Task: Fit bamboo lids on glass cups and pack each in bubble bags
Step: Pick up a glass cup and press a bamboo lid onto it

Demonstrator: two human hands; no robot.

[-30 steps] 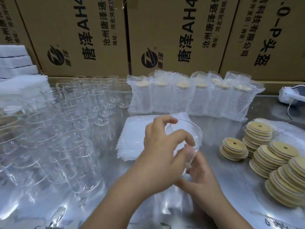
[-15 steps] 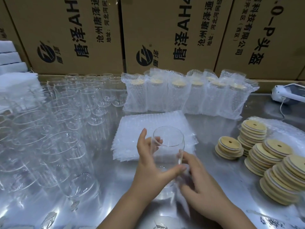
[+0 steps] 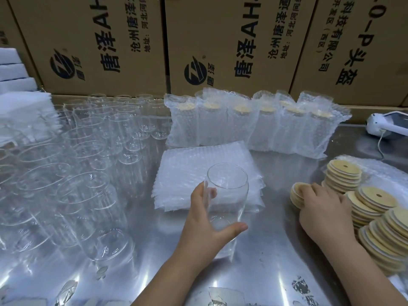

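The right grip (image 3: 320,210) has left the glass cup (image 3: 227,191) and crossed to the small stack of bamboo lids (image 3: 297,194). Its fingers curl over the top lid, though whether they pinch it yet cannot be told. The left grip (image 3: 205,221) wraps the cup, keeping it upright and mouth-up just in front of the bubble bags (image 3: 198,164), probably steadying it for capping.
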